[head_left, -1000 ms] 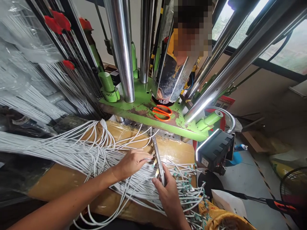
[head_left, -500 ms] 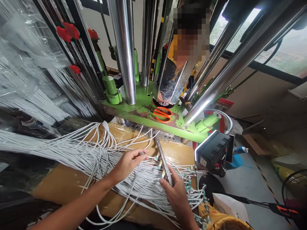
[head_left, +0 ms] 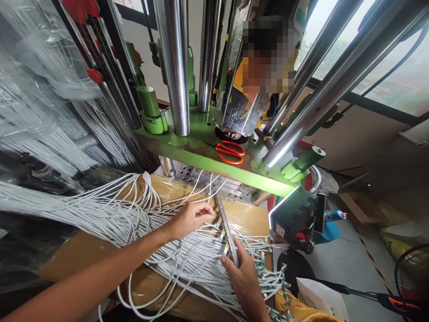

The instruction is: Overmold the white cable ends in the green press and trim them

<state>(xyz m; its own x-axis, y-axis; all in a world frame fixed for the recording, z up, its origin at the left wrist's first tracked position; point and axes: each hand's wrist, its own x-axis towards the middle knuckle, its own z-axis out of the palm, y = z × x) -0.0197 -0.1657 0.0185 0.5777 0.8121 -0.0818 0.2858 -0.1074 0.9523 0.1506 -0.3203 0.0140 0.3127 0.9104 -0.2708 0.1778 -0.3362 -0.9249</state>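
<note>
Closer now to the slim steel bar [head_left: 227, 230], the left hand [head_left: 187, 220] has slid rightward, palm down, its fingers [head_left: 204, 209] pinched together on thin white cable ends [head_left: 211, 213] beside the bar. The right hand [head_left: 243, 281] comes up from below, fingers curled tightly around the bar's lower end, holding it at a slant. Small brass-coloured terminals [head_left: 223, 233] sit along the bar's edge. Rubbery white cables [head_left: 187, 264] fan in a dense, looping sheaf across the table [head_left: 248, 219], its surface wrapped in glossy tan packing tape. Small green-tipped connectors [head_left: 264, 273] bunch just beside the right hand. Beyond the bar, a perforated steel plate [head_left: 197, 176] sits under a chipped green machine bed [head_left: 197, 152], which carries orange-handled scissors [head_left: 230, 153] and thick chrome columns [head_left: 172, 67]. To the right of the hands stands a black ribbed control box [head_left: 291, 214]. A person in yellow [head_left: 239, 78] stands behind the columns, partly hidden.
</note>
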